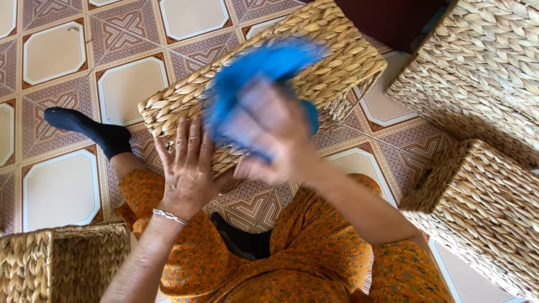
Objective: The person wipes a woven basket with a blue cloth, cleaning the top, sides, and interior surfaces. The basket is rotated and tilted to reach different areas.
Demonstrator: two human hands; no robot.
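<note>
A rectangular woven straw basket [337, 62] lies upturned across my lap, tilted, its base facing me. My left hand [188, 168] rests flat on its near edge with fingers spread, a thin bracelet on the wrist. My right hand [269, 134], blurred by motion, grips a blue cloth [252, 70] and presses it against the basket's base. The cloth hides part of the weave.
Two large woven baskets stand on the right, one far [483, 62] and one near [483, 213]. Another woven basket [62, 261] sits at the lower left. I sit on a patterned tile floor [56, 56] in orange clothing, with one black-socked foot [90, 129] stretched left.
</note>
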